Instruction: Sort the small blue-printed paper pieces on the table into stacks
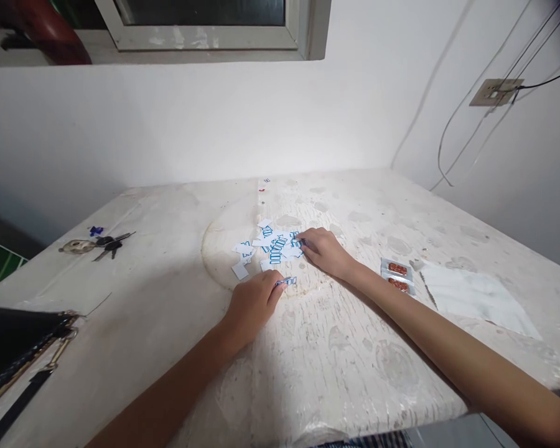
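A loose pile of small white paper slips point(276, 244) with blue printing lies in the middle of the table, some overlapping and some turned to their plain side. My left hand point(256, 302), just in front of the pile, is closed around a slip with blue print point(287, 281) that sticks out to the right between thumb and fingers. At the pile's right edge, my right hand point(325, 250) has its thumb and forefinger pinched on a printed slip point(300, 242); its other fingers are curled and partly hidden.
The pale plastic-covered table point(308, 361) meets a white wall. Keys point(109, 244) and a blue bit point(96, 231) lie left, above a black pouch point(23, 342). Foil packs with reddish-brown contents point(398, 275) and a white cloth or paper point(476, 295) lie right.
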### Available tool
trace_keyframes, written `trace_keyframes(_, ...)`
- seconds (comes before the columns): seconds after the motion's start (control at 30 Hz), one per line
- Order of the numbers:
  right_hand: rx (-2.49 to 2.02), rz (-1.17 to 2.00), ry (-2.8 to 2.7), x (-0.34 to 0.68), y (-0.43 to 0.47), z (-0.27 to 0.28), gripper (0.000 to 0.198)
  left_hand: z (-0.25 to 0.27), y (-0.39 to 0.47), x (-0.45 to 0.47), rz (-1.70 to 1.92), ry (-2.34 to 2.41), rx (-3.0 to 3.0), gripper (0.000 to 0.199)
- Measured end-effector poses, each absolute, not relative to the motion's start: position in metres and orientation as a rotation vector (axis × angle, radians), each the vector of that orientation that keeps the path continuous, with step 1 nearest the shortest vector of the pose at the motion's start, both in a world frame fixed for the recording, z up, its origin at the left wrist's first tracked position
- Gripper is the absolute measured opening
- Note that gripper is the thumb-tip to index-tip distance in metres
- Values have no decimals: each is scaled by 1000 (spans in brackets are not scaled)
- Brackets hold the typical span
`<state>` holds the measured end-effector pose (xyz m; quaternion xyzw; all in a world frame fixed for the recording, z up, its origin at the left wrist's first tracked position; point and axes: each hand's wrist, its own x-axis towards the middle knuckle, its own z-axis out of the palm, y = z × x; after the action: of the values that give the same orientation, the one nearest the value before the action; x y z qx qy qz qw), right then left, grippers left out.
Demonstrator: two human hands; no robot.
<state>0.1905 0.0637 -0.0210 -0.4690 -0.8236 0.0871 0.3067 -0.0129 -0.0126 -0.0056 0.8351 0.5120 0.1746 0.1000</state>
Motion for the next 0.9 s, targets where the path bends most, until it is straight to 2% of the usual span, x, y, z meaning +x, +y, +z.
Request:
trace_keyframes(0.2, -1251, 404, -1998, 195, 65, -20, 29, -5, -13, -13, 498, 1530, 2452, 24)
trace_keyframes(0.37, -1183, 600, -1967, 206, 49, 8, 22, -5, -13, -13, 510, 1570, 2406, 21)
trace_keyframes(0.57, -1082, 1049, -2020, 199, 18, 29, 8, -2, -13, -12, 486, 1571, 2328, 14)
trace_keyframes(0.67, -1064, 969, -2168, 190, 11, 24, 4, 2, -13, -11, 460, 1558, 2281, 12)
trace_keyframes(0.8, -1032, 753, -2253, 180, 8, 16, 11, 4, -15, -11, 445, 1549, 2274, 12)
trace_keyframes(0.9, -1050, 593, -2282, 175, 7, 12, 6, 3, -15, -11, 448, 1553, 2277, 12)
